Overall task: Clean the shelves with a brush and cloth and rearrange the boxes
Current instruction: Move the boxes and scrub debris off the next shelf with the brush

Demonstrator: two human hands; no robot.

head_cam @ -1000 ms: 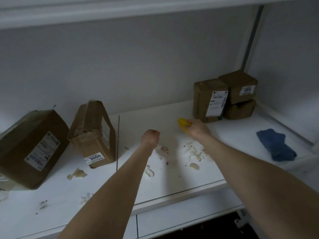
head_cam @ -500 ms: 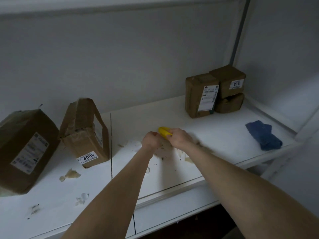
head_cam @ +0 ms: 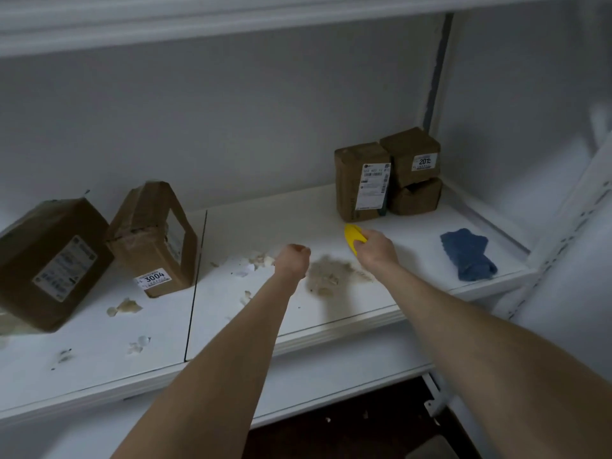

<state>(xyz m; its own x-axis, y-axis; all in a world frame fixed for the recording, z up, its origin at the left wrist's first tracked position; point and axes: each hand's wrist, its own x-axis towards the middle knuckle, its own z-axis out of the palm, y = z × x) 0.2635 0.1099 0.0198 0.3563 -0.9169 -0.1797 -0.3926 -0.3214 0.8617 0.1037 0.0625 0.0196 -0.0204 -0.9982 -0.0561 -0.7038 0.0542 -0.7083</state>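
Half a second ago the two hands sat nearly knuckle to knuckle; now the right hand (head_cam: 376, 248) has drawn off to the right and back, away from the left hand (head_cam: 293, 260). Between them a fuzzy brownish heap of dust and torn paper flakes (head_cam: 331, 276) lies on the smooth white shelf board (head_cam: 331, 210).

The right hand's fingers are wrapped round a rounded yellow plastic brush (head_cam: 354, 236). Its smooth curved back juts past the knuckles toward the rear, and its bristles are hidden. The left hand is curled into a fist at the heap's left edge, with nothing seen in it. Pale paper scraps (head_cam: 255, 263) are scattered to the left of the fist.

A crumpled blue cloth (head_cam: 468, 255), soft and nubbly, lies well to the right of the brush hand, near the shelf's front edge. Just behind the brush stands a tall brown cardboard box with a white label (head_cam: 362, 180). Beside it a small squat brown box (head_cam: 410, 155) sits on a crushed brown box (head_cam: 415, 197). At left, a dented brown carton marked 3004 (head_cam: 154, 240) stands next to a larger tilted brown carton (head_cam: 53, 260).
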